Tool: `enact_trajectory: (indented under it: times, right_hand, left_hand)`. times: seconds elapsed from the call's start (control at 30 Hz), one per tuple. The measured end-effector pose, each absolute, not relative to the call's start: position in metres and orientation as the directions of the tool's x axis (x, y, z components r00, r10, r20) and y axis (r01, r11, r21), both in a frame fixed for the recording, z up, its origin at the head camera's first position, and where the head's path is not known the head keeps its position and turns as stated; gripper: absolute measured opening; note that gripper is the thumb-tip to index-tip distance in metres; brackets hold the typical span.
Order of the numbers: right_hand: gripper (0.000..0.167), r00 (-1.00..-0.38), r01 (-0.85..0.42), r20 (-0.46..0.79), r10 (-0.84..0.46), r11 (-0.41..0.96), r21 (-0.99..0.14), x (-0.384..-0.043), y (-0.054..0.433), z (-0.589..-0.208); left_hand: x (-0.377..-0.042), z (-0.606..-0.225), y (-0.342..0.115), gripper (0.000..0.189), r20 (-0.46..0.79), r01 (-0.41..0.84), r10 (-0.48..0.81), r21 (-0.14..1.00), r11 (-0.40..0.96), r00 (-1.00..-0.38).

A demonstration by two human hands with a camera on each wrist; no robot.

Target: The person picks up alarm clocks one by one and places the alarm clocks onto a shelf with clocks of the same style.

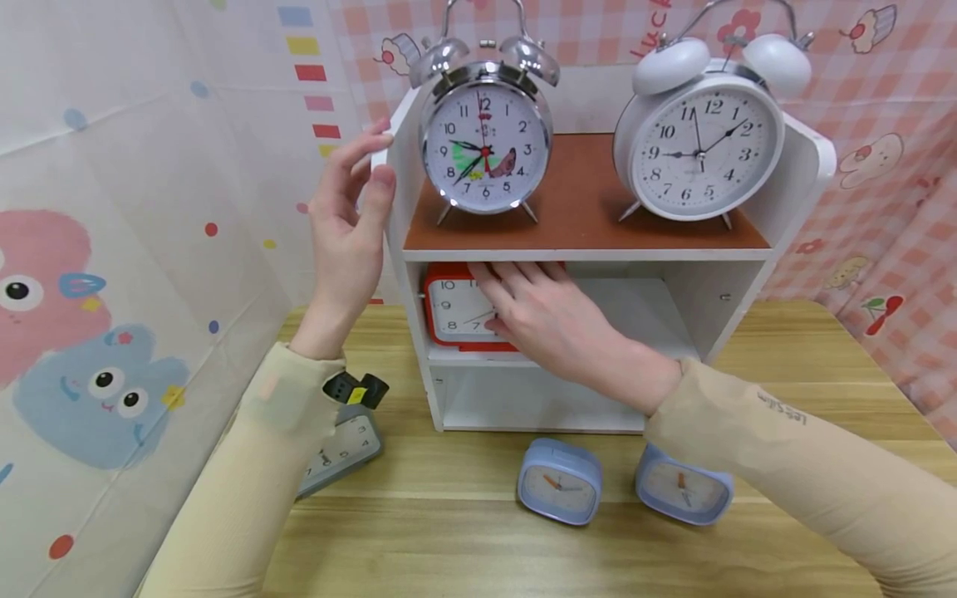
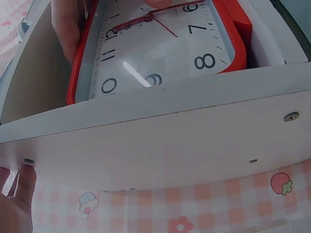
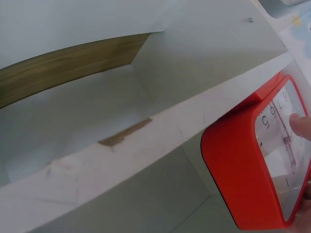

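Note:
A red rectangular clock (image 1: 456, 311) with a white face stands at the left end of the middle compartment of a white shelf unit (image 1: 538, 399). My right hand (image 1: 553, 311) holds it, the fingers over its top and the thumb across the face. In the right wrist view, the thumb (image 3: 301, 126) lies against the dial. Up at the unit's left side panel, my left hand (image 1: 347, 212) touches the panel with its fingertips and thumb. Those fingertips (image 2: 26, 182) meet the panel's outer surface in the left wrist view.
On the brown top shelf stand a silver twin-bell clock (image 1: 486, 149) and a white twin-bell clock (image 1: 699, 149). Two small blue clocks, one left (image 1: 559, 482) and one right (image 1: 684, 486), sit on the wooden table (image 1: 419, 540). A grey clock (image 1: 351, 448) is partly behind my left sleeve.

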State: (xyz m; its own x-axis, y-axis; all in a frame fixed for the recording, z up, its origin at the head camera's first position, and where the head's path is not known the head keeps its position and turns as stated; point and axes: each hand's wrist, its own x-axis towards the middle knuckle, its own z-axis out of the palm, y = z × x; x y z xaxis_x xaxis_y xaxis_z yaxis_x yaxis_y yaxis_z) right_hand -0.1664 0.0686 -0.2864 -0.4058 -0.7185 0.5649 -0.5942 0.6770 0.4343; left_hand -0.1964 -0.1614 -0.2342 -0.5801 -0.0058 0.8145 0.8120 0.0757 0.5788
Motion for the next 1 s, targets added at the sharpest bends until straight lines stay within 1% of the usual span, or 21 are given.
enact_trajectory:
  times: [0.2, 0.47, 0.63, 1.0]
  right_hand:
    - [0.074, -0.402, -0.589, 0.566, -0.719, 0.677, 0.442, -0.1660, 0.0666, -0.2851]
    - [0.075, -0.414, -0.594, 0.558, -0.720, 0.678, 0.434, -0.1672, 0.0646, -0.2858]
    - [0.075, -0.420, -0.594, 0.556, -0.718, 0.680, 0.430, -0.1656, 0.0648, -0.2848]
    - [0.075, -0.422, -0.598, 0.561, -0.713, 0.683, 0.419, -0.1666, 0.0663, -0.2866]
  left_hand:
    - [-0.1961, -0.2336, -0.1609, 0.036, 0.820, 0.817, -0.005, 0.572, 0.073, -0.573]
    - [-0.1960, -0.2337, -0.1614, 0.036, 0.818, 0.814, -0.007, 0.574, 0.085, -0.576]
    - [-0.1966, -0.2340, -0.1613, 0.036, 0.824, 0.820, -0.006, 0.565, 0.093, -0.567]
    - [-0.1985, -0.2355, -0.1622, 0.045, 0.828, 0.825, 0.002, 0.558, 0.090, -0.561]
